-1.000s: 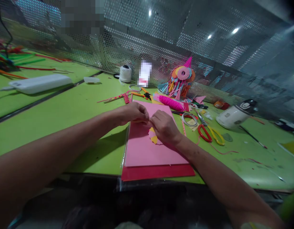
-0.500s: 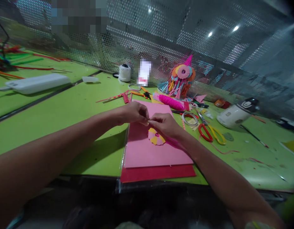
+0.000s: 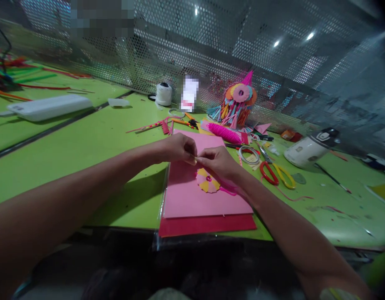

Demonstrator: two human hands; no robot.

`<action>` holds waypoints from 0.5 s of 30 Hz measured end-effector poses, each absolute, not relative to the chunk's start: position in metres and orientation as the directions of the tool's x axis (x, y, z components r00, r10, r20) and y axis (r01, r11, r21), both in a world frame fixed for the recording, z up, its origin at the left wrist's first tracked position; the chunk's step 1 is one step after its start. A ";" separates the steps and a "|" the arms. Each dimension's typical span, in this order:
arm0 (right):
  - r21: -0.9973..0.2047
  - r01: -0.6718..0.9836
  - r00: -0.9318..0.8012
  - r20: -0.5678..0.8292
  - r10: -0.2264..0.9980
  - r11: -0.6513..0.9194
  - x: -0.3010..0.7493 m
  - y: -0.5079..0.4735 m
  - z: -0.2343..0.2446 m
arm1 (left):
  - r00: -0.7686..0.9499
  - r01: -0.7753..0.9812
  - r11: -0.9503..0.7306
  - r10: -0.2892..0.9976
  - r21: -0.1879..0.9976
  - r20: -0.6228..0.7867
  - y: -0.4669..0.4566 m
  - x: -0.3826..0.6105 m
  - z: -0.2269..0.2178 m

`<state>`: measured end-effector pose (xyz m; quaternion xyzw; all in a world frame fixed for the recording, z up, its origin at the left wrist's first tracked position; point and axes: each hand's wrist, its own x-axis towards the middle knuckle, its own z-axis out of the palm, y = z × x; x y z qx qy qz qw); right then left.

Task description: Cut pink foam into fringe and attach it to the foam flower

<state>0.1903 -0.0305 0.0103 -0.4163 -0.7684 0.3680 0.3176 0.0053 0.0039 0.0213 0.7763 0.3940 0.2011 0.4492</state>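
My left hand point(image 3: 182, 149) and my right hand point(image 3: 219, 163) meet fingertip to fingertip over a stack of pink sheets point(image 3: 192, 200). Both are closed in a pinch. Between the fingertips shows a tiny pale-yellow bit, too small to name. Just below them is a round scalloped rosette point(image 3: 208, 181) in pink and yellow segments with a magenta centre. Bright pink yarn point(image 3: 227, 191) runs out beside the rosette, partly under my right hand. A red sheet point(image 3: 207, 226) sticks out under the pink ones at the table's front edge.
Red-and-yellow scissors point(image 3: 278, 175), a tape ring point(image 3: 249, 155) and a white bottle point(image 3: 309, 149) lie to the right. Behind are a pink yarn bundle point(image 3: 224, 132), a tasselled paper ornament point(image 3: 239, 100) and a thread spool point(image 3: 164, 94). A white power strip point(image 3: 53, 107) lies left.
The rosette has shifted slightly right and down, and more of the pink yarn shows beside it. Both hands keep their pinch, with hardly any movement.
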 end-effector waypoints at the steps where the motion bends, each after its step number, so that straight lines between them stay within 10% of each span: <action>1: -0.803 0.425 -0.460 0.204 0.864 0.417 0.190 -0.031 0.010 | 0.607 0.428 -0.276 0.793 0.860 -0.047 0.004 0.005 0.021; 15: -0.125 0.579 -0.671 0.488 0.558 0.806 0.191 -0.029 0.001 | 0.547 0.391 -0.125 0.828 0.912 -0.121 0.004 0.002 0.023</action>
